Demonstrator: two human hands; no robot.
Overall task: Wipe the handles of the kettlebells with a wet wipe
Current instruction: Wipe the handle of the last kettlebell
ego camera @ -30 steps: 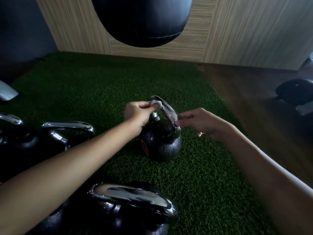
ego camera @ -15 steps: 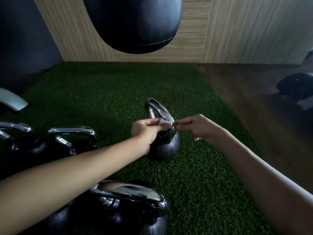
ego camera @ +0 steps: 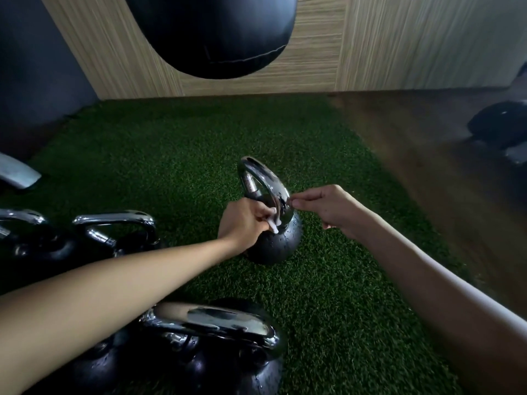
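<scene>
place: a gym | 12 o'clock: a big black punching bag hangs by a wood wall | floor: green fake grass | 6 to 9 o'clock: round black kettlebells with shiny handles

Dim and a bit murky all over. Brightest on the wood wall at the back, darker down on the green grass mat. Small white shiny spots on the metal handle in the middle and on the big handle at the bottom. Blurry at the right edge, around the dark lump on the floor. Bent and stretched out near the sides.
</scene>
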